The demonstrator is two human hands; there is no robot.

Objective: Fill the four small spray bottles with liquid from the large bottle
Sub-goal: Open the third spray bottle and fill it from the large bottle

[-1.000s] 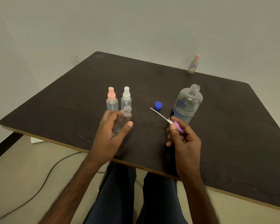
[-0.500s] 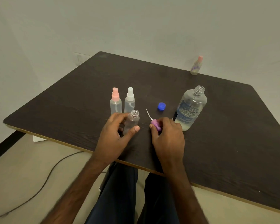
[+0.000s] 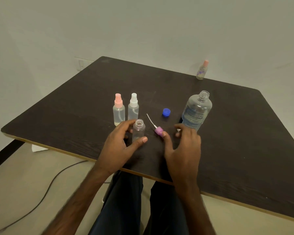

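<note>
The large bottle [image 3: 196,111] stood uncapped on the table [image 3: 75,106]; its blue cap [image 3: 166,112] lay just left of it; further left, the left hand [image 3: 119,146] gripped the open small bottle [image 3: 138,131] upright between thumb and curled fingers; the purple spray head [image 3: 158,130] lay between that and the large bottle; the right hand [image 3: 183,150], in front of the large bottle, had its fingers spread loose, grasping nothing; the pink-topped bottle [image 3: 118,110] and white-topped bottle [image 3: 133,107] stood well left; the fourth bottle [image 3: 202,70] stood far behind.
</note>
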